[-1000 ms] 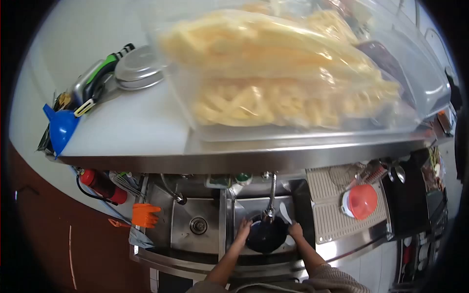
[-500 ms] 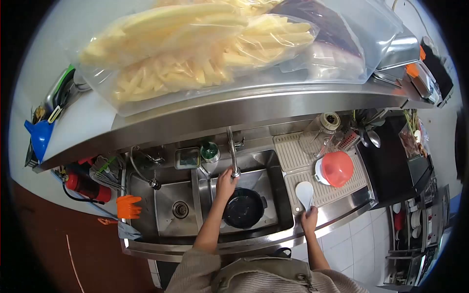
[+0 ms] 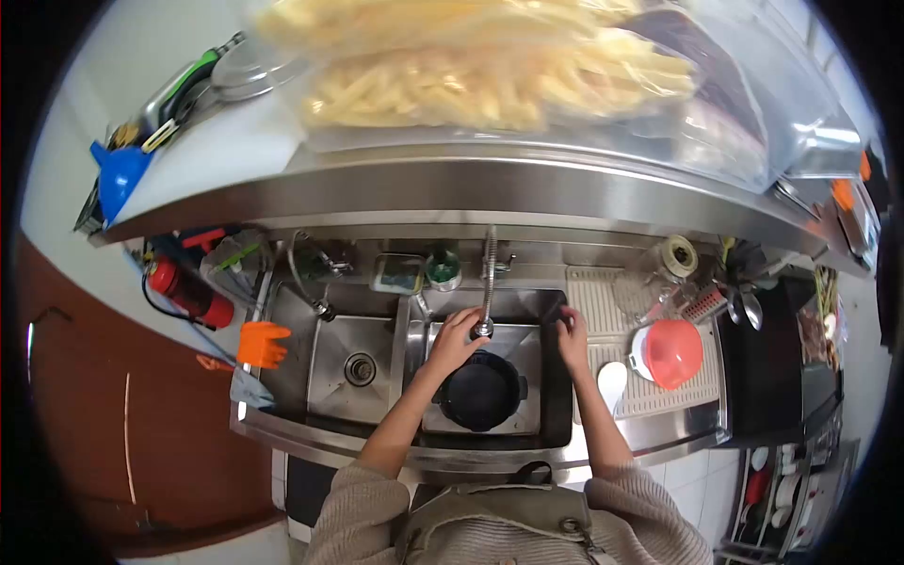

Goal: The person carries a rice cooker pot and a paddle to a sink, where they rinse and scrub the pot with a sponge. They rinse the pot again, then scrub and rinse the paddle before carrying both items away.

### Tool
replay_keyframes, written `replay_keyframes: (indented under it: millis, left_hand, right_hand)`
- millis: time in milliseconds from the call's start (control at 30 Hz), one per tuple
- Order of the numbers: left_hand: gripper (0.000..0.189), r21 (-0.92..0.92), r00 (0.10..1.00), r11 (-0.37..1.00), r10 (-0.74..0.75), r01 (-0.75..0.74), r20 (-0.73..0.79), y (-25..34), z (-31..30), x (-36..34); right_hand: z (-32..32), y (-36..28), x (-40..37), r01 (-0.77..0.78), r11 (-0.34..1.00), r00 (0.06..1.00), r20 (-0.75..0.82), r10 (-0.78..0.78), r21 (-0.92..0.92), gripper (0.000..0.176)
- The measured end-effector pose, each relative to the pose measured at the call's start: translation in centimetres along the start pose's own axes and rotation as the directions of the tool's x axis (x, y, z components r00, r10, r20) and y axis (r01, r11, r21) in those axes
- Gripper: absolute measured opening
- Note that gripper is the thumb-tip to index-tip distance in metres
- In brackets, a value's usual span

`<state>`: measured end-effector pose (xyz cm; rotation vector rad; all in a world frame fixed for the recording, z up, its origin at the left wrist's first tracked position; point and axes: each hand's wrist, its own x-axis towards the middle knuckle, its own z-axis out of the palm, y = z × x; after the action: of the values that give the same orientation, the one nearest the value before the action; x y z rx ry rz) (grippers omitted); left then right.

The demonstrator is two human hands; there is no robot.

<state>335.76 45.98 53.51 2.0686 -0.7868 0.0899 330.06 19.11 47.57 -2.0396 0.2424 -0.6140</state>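
A dark round pot [image 3: 480,393] with side handles sits in the right sink basin [image 3: 533,414]. Above its rim, the fingers and thumb of my left hand [image 3: 456,341] are around the faucet spray head [image 3: 483,327], at the end of a coiled metal hose. My right hand [image 3: 571,341] is over the basin's right edge, fingers apart and holding nothing. A white rice paddle [image 3: 612,384] lies on the beige drainboard [image 3: 650,403], right of my right wrist. Beside it sits a red bowl [image 3: 673,353] against a white container.
A steel shelf [image 3: 424,188] with bags of cut fries [image 3: 471,85] runs across above the sink. On the left are a second basin [image 3: 348,405], orange gloves [image 3: 263,345] and a fire extinguisher [image 3: 193,294]. A glass jar [image 3: 650,282] stands at the back right.
My right hand has let go of the rice paddle, now lying on the drainboard, and moved up and left toward the basin. My left hand stays at the spray head. The view has shifted.
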Motion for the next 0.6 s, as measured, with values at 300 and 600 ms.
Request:
replay_keyframes:
  millis: [300,600]
  left_hand:
    - [0.042,-0.041,0.996,0.999,0.012,-0.008,0.087,0.4,-1.7,1.3]
    - [0.045,-0.150,0.984,0.973,-0.174,0.178,0.039,0.2,0.3,0.2]
  right_hand:
    - [11.8,-0.5,11.6,-0.546,0.737,0.800,0.509,0.318,0.398,0.040]
    - [6.2,-3.6,5.6,-0.136,0.972,0.811,0.585,-0.002,0.192,0.030]
